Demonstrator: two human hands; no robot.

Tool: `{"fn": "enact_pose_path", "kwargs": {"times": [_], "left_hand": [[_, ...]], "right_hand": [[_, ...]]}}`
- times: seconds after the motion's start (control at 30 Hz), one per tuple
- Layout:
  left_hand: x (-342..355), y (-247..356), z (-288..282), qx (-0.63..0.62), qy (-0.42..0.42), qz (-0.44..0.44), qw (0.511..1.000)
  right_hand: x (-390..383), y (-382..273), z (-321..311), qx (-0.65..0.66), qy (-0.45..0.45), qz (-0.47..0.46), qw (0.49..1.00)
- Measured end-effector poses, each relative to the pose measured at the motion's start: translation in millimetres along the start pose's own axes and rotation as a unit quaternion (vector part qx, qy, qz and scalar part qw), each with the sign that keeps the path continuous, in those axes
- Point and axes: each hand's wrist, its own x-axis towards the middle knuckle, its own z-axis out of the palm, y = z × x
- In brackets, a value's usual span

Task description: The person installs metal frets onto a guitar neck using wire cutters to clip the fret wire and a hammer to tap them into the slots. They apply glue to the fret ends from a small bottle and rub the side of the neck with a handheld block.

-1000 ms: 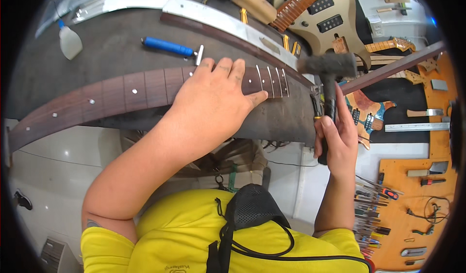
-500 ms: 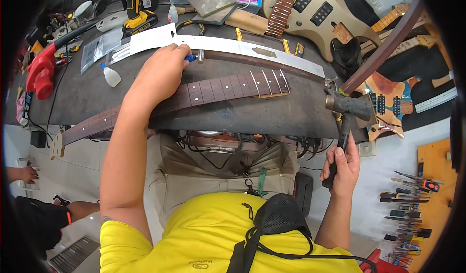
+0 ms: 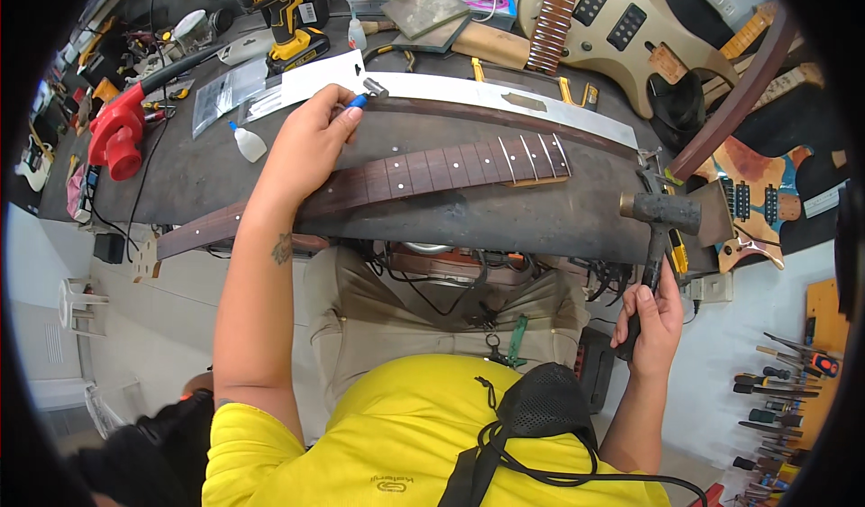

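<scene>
My left hand (image 3: 313, 144) is closed on a blue-handled tool (image 3: 359, 101) with a short metal crosspiece, beside a long white straightedge (image 3: 441, 86). My right hand (image 3: 651, 325) grips a black mallet (image 3: 660, 212) upright at the bench's right front edge. A dark fretboard (image 3: 405, 172) with dot inlays lies slanting across the bench, several shiny frets at its right end; my left forearm crosses it. A small white squeeze bottle (image 3: 249, 145) lies left of my left hand.
The dark bench (image 3: 478, 223) carries a red blower (image 3: 115, 136), a yellow drill (image 3: 284, 30) and a gold guitar (image 3: 613, 21) at back right. A multicoloured guitar (image 3: 757, 201) sits at right. Another person's dark-clothed leg (image 3: 158, 444) shows at lower left.
My left hand left the fretboard for the blue tool farther back, which is now in its fingers. The mallet, still in my right hand, moved lower and rightward in view.
</scene>
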Motion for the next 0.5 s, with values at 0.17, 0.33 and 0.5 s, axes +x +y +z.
{"fn": "enact_pose_path", "kwargs": {"times": [0.17,0.33,0.5], "left_hand": [[-15.4,20.5,-3.7,-0.248,-0.062,-0.058,0.965],[-17.2,23.6,1.0,-0.276,-0.073,-0.017,0.958],[-2.7,17.9,43.3,-0.231,-0.08,0.016,0.97]], "right_hand": [[3.7,-4.5,6.8,-0.014,-0.024,-0.005,1.0],[4.4,-10.0,13.9,-0.022,-0.03,0.001,0.999],[2.8,-10.0,22.5,-0.034,-0.039,-0.001,0.999]]}}
